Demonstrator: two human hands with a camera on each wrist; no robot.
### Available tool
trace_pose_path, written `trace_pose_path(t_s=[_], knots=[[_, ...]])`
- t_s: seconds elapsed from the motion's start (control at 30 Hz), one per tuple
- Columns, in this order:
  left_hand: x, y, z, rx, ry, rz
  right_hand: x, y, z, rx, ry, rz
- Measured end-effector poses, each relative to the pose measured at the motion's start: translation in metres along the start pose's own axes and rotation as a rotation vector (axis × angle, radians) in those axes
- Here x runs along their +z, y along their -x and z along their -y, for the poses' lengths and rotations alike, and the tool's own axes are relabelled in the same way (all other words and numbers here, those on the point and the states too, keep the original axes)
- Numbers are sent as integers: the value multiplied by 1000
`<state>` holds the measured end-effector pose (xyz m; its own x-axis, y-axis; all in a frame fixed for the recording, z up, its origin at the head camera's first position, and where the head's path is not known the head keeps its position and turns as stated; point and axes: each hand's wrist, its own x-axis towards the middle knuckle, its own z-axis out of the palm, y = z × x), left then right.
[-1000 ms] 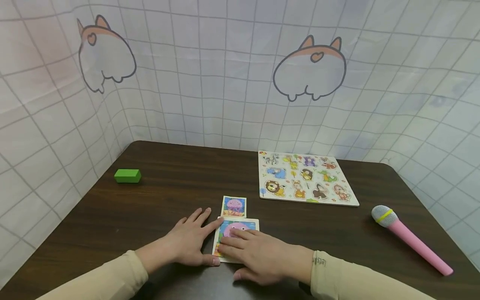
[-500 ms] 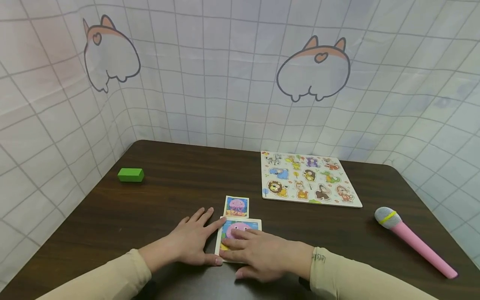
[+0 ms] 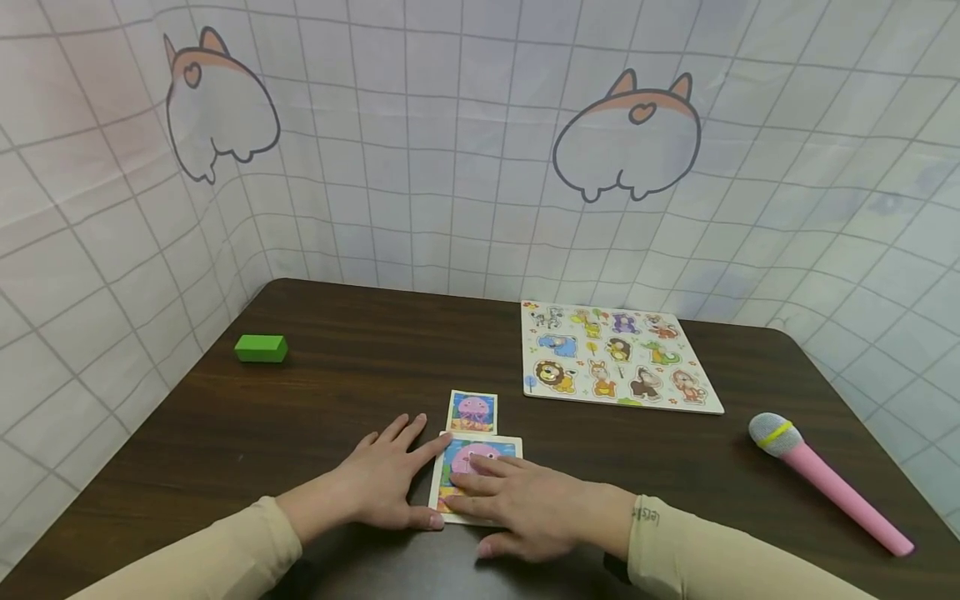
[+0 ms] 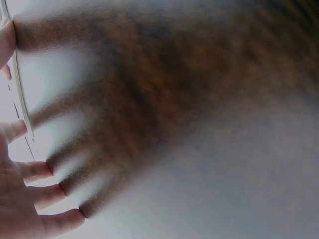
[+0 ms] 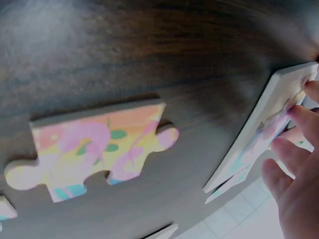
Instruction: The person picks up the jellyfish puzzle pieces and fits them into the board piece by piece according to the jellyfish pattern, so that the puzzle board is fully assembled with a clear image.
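Observation:
A square jigsaw tray (image 3: 437, 492) with a pink jellyfish picture lies near the table's front edge in the head view. My left hand (image 3: 382, 482) lies with its fingers spread. Its index fingertip and thumb rest at the tray's left side. Across the tray's lower right reaches my right hand (image 3: 528, 504), fingers extended and fingertips on the picture, covering part of it. In the right wrist view those fingers (image 5: 294, 154) touch the picture. A loose jigsaw piece (image 5: 97, 149) lies on the table there, hidden in the head view. Directly above the tray is a small jellyfish card (image 3: 472, 412).
An animal puzzle board (image 3: 615, 358) sits at the back right. To its front right lies a pink toy microphone (image 3: 832, 483), and a green block (image 3: 261, 348) is at the far left. Edges of further pale pieces (image 5: 6, 208) show in the right wrist view.
My right fingers slide slightly over the picture while my left hand stays at the tray's side. The head view has shifted a little, and the objects on the table keep their places.

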<state>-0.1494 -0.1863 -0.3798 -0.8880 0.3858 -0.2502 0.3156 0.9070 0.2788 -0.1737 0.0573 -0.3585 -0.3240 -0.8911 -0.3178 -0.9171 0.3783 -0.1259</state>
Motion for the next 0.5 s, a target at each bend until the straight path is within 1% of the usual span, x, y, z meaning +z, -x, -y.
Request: trace_pose_path(t_s=[0.27,0.4,0.43,0.5], knots=[[-2,0,-1,6,-2,-3,1,0,0,-18,99,-57],[-1,1,-1,8,2,0,1,1,-3,3,-7,-81],[0,1,-1,10,1,-2,0,3,-5,17,-47,-94],[0,0,-1,8,-3,-7,-1,9,-10,38,-114,-147]])
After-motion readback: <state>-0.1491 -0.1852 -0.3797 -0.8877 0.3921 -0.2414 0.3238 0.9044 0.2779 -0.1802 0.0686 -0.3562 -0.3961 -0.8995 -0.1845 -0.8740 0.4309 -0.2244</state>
